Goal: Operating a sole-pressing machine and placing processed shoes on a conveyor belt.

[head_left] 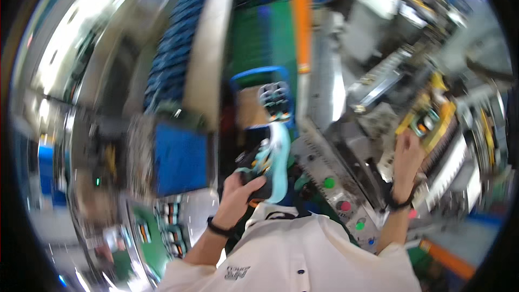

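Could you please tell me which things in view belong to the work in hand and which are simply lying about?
Likely in use:
black piece, in the left hand
pale blue strip beside it
yellow-edged holder, right hand at it

Apparently aside:
blue-rimmed tray
blue panel
orange bar

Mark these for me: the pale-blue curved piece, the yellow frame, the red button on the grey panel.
Pale-blue curved piece (280,165): head view, middle of its strip.
Yellow frame (445,121): head view, its right-hand bar.
Red button (343,205): head view, its face.
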### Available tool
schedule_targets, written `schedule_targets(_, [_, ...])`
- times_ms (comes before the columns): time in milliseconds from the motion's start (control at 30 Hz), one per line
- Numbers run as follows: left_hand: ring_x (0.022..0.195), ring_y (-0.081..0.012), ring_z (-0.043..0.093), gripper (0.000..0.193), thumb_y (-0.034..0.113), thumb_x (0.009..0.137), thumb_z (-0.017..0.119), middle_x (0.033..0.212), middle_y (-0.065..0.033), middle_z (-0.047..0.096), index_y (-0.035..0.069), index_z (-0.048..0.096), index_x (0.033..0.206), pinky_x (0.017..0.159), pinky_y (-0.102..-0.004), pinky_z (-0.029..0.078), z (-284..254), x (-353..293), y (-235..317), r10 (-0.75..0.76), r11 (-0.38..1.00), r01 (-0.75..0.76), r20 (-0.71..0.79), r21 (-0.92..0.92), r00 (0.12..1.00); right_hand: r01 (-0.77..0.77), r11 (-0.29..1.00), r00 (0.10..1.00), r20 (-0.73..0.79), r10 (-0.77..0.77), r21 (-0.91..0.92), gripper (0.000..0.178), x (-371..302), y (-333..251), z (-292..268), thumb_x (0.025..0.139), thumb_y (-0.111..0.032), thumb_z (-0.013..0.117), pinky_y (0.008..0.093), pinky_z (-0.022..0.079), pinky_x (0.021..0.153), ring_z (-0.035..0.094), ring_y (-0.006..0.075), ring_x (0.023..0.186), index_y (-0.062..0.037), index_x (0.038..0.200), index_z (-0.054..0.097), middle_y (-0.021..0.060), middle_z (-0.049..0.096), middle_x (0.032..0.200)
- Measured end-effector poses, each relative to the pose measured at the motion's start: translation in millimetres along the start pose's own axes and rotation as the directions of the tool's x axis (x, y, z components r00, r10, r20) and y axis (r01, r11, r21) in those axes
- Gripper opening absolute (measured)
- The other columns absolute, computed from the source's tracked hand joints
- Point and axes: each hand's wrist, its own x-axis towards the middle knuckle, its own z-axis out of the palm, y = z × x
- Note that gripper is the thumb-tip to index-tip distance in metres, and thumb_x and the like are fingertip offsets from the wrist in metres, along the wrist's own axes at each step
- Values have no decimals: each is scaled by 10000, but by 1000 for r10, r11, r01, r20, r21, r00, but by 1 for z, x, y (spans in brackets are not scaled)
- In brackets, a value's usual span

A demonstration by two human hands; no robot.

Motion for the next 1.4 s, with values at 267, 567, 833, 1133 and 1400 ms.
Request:
schedule_targets(267, [826,-135,633,273,79,848,721,965,-68,662,-84,636,1050,774,-281,524,-72,-53,-93,-66,994,38,-278,-106,958,567,823,758,362,-542,46,147,-130,79,199,837,-79,599,433,454,874,558,349,994,-60,981,622,141,604,987])
schedule_targets(567, [790,-195,678,222,13,796,711,905,-99,695,-43,668,1006,722,-326,558,-235,-137,-192,-165,822,-382,-819,-422,550,568,823,753,391,-529,20,204,-98,37,214,850,-48,607,390,476,823,590,340,939,1,1048,611,180,605,998])
schedule_targets(833, [781,-318,683,467,149,699,757,940,-159,677,-73,557,1057,700,-378,549,-510,-143,-293,-101,989,-108,-995,-101,3,689,378,361,158,-919,618,143,-98,-342,234,951,-37,583,269,478,836,604,161,895,17,1082,604,85,641,1020])
schedule_targets(1133, [1027,-443,615,579,200,692,770,1070,-250,622,25,450,1141,875,-482,506,-604,-78,-359,-184,955,201,-968,-217,-171,720,-248,-264,-76,-962,648,124,-352,-732,212,849,-4,637,237,439,643,562,82,738,-8,973,635,11,610,792])
schedule_targets(1400, [937,-446,646,666,232,724,775,1084,-228,647,39,423,1255,792,-511,519,-610,-64,-348,-246,924,288,-968,-252,-56,717,-444,-561,65,-826,537,603,-586,-946,313,756,-470,686,405,518,684,658,308,739,103,938,644,206,665,794])
